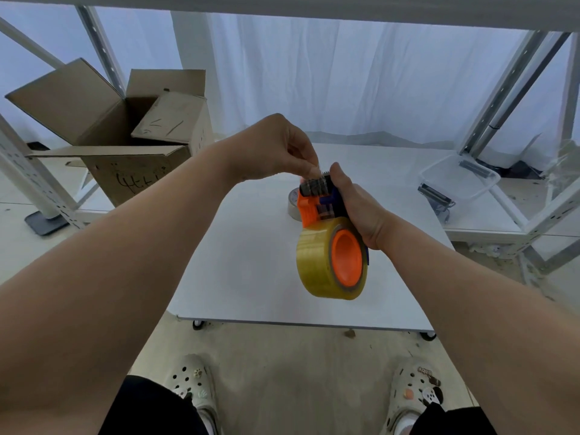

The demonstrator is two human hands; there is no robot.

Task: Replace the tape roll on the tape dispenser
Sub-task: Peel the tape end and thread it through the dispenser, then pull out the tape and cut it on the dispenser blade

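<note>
Two tape rolls, one dispenser.
My right hand (pixel 354 211) grips the dispenser (pixel 317 202) carrying the yellow roll (pixel 314 262); my left hand (pixel 270 149) pinches its tape end (pixel 314 175); the second roll (pixel 293 204) lies on the table (pixel 238 262).

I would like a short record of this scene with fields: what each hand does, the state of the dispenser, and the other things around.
left hand: fingertips pinch the tape end at the dispenser's front
right hand: grips the tape dispenser, held up above the white table
tape roll: yellowish, seated on the orange hub
second roll: on the table behind the dispenser, mostly hidden
cardboard box: open, far left
clear plastic container: right, on a low shelf
</note>
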